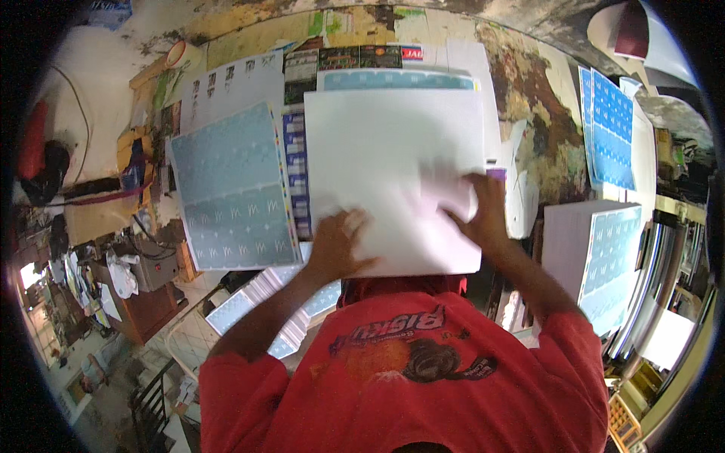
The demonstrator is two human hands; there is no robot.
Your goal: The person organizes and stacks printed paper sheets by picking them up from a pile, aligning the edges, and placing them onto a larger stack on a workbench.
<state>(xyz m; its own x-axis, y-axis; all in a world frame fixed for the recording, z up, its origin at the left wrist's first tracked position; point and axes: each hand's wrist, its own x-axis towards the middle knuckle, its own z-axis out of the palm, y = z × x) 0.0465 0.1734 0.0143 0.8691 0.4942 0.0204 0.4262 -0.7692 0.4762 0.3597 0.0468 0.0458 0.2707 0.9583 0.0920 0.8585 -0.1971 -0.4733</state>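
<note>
A large blank white sheet (pixel 393 136) lies in front of me, on top of printed blue sheets whose far edge (pixel 393 80) shows behind it. My left hand (pixel 340 243) rests on its near left part, fingers and thumb apart. Over the right part is my right hand (pixel 483 215), with finger and thumb spread and some blur around the fingertips. Neither hand visibly grips anything. How many sheets lie under the white one, I cannot tell.
Left of the white sheet lie pale blue printed sheets (pixel 234 189). A thick stack of blue-printed sheets (pixel 612 257) stands at the right, with brighter blue sheets (pixel 612 128) beyond. More printed sheets (pixel 260 306) lie lower left. A tape roll (pixel 181 54) sits far left.
</note>
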